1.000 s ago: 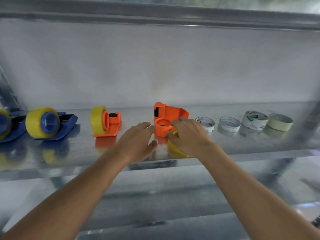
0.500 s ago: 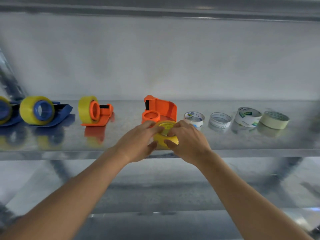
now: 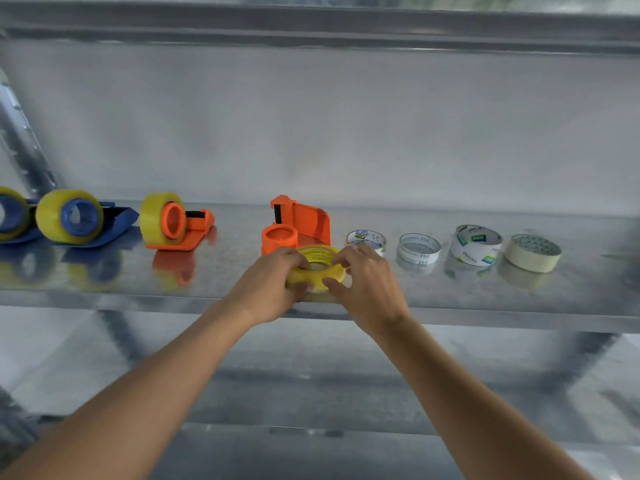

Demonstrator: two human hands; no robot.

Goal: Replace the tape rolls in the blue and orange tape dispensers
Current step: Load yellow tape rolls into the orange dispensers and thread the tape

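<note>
Shiny metal shelf [image 3: 104, 289]: both hands grip a yellow tape roll [image 3: 317, 268] just in front of the empty orange dispenser [image 3: 294, 226], left hand [image 3: 273, 289] and right hand [image 3: 363, 289] curled round its rim. Slipping could drop it off the front edge.

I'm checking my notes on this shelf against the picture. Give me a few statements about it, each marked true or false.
1. Both hands, left hand and right hand, hold the yellow tape roll. True.
2. The orange dispenser behind that roll carries tape. False: its hub is bare.
3. Four rolls lie to the right of the hands. True, among them a beige roll.
4. The blue dispenser is empty. False: it holds a yellow roll.
</note>
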